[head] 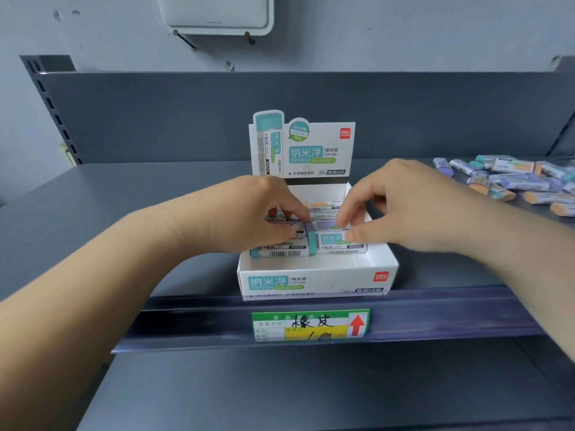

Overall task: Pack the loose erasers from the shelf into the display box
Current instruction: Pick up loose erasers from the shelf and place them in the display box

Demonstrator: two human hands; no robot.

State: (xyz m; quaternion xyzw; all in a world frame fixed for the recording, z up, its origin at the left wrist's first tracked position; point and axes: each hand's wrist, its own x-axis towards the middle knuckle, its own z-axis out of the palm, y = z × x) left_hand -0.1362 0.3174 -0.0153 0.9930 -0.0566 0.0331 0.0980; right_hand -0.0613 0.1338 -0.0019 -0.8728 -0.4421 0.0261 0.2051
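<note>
A white display box (317, 283) with teal lettering and an upright printed back card stands at the front middle of the grey shelf. Inside lie several wrapped erasers (280, 252) in rows, teal and purple ends showing. My left hand (249, 213) rests over the left rows, fingers curled down onto the erasers. My right hand (395, 206) pinches a teal-labelled eraser (331, 239) between thumb and forefinger, low inside the box at the right. A pile of loose erasers (510, 181) in teal, purple and orange lies on the shelf at the far right.
The shelf has a dark back panel (280, 113) and a front rail holding a green and yellow price tag (311, 325). A lower shelf (280, 390) runs below. A white device (214, 14) hangs on the wall above.
</note>
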